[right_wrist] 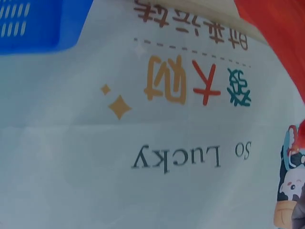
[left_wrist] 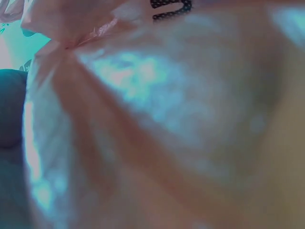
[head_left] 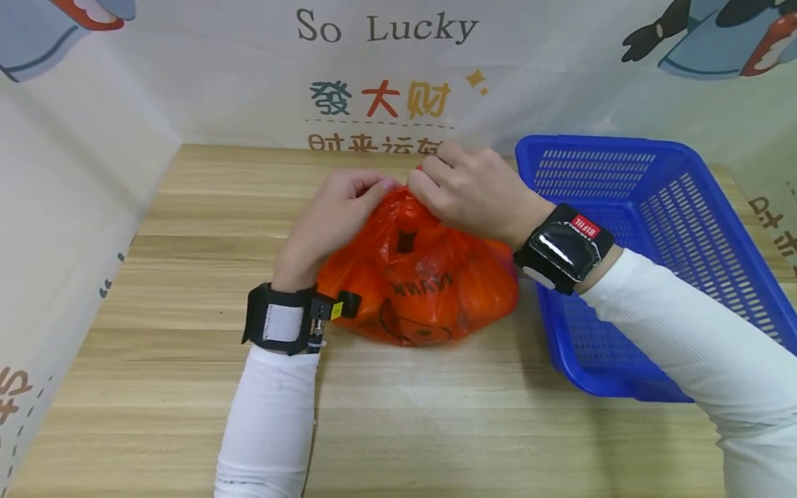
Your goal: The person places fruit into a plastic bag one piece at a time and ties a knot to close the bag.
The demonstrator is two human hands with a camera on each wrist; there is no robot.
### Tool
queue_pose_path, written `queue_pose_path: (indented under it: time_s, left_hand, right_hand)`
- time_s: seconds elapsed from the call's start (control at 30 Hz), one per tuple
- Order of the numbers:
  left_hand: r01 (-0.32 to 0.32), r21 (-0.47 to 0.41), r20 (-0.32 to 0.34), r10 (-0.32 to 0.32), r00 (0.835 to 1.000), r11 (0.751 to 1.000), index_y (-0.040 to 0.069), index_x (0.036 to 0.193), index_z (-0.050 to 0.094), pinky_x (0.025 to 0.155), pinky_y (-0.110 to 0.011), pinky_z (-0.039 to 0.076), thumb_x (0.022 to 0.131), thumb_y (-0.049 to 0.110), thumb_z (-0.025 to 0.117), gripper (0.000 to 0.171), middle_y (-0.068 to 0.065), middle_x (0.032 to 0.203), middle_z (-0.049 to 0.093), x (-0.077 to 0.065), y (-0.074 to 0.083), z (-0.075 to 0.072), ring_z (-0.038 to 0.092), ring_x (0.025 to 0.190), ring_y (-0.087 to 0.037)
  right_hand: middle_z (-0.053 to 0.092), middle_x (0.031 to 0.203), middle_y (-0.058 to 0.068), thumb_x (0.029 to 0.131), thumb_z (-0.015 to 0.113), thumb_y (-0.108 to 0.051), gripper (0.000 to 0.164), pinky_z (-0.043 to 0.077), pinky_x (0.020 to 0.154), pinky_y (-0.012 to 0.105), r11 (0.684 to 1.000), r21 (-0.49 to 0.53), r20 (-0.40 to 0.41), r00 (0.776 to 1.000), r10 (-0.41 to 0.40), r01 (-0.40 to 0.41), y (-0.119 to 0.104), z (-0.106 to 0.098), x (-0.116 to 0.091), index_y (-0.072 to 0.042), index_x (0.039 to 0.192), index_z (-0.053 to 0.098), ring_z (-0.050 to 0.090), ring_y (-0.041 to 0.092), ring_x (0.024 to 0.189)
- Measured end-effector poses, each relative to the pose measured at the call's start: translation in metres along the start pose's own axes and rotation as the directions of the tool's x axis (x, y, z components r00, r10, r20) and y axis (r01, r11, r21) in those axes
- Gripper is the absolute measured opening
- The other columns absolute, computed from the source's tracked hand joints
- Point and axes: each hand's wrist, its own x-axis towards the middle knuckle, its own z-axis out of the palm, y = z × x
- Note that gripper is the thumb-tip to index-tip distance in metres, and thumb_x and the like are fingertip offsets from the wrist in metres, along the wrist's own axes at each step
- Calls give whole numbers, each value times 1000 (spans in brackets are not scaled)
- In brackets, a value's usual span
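An orange-red plastic bag (head_left: 429, 297) with black print, bulging with contents I cannot make out, rests on the wooden table. My left hand (head_left: 326, 225) pinches the gathered top of the bag from the left, thumb uppermost. On the other side, my right hand (head_left: 476, 190) grips the top with curled fingers. Crumpled film of the bag (left_wrist: 143, 124) fills most of the left wrist view, blurred and close. In the right wrist view a red strip of the bag (right_wrist: 281, 33) crosses the upper right corner.
A blue perforated plastic basket (head_left: 563, 346) stands on the table at the right, under my right forearm. Behind the bag rises a white printed backdrop (head_left: 243, 83), with another panel along the left side. The wooden table (head_left: 429, 422) stretches toward me.
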Motion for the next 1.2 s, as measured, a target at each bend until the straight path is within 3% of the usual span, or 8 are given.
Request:
queue_pose_path:
  time_s: [0.17,0.3,0.47,0.67,0.83,1.03,1.13,1.2]
  left_hand:
    - [60,-91,48,-56,997,994,0,105,65,69,-22,45,107,29,40,38,-5,88,57,1,3,3,53,80,-15]
    - [123,-242,103,-100,990,962,4,105,61,69,-21,50,107,36,36,41,-2,89,59,2,5,8,58,80,-14]
    - [132,-372,18,-135,991,919,6,100,63,63,-19,48,104,29,48,27,3,84,58,3,7,12,56,73,-11]
    - [104,-388,-76,-144,987,916,7,95,63,61,-17,46,100,20,57,15,2,83,55,4,9,13,53,71,-9]
    - [64,-376,-144,-127,981,924,7,93,65,65,-19,45,96,18,63,11,2,84,57,5,9,14,52,78,-12]
    - [17,-359,-212,-99,972,933,1,96,69,67,-20,43,94,16,66,16,2,85,59,6,7,15,51,83,-15]
    - [13,-344,-225,-96,970,939,-1,98,68,68,-20,42,95,15,65,17,3,83,59,6,7,16,50,82,-14]
    - [-1,-324,-238,-81,968,946,-3,99,68,68,-20,41,95,13,64,17,4,82,58,7,7,17,50,80,-14]
  right_hand:
    - [63,76,15,96,56,-4,13,52,47,37,999,26,-96,994,47,-45,-4,11,-6,-1,84,54,59,30,65]
    - [60,73,14,95,55,-1,13,50,45,36,995,62,-122,989,86,-79,-5,14,-8,-1,83,53,57,28,61]
    - [58,73,13,95,54,0,13,50,45,36,988,106,-114,986,125,-113,-6,14,-8,-1,83,51,55,27,61]
    - [60,74,14,94,57,0,9,55,51,40,965,193,-75,978,194,-177,-7,13,-8,-1,86,53,59,29,66]
    - [60,73,12,91,65,-5,15,55,56,40,923,302,-18,967,254,-237,-5,11,-9,-3,84,52,60,29,68]
    - [53,66,8,88,73,-29,32,48,56,35,867,407,76,956,283,-289,-3,9,-6,-4,82,53,55,26,63]
    - [52,66,7,93,68,-24,26,46,59,35,831,459,110,948,299,-316,-3,7,-5,-4,82,55,55,26,64]
    - [50,65,7,96,63,-19,24,43,59,33,786,505,140,932,335,-358,-2,5,-5,-4,79,55,53,25,63]
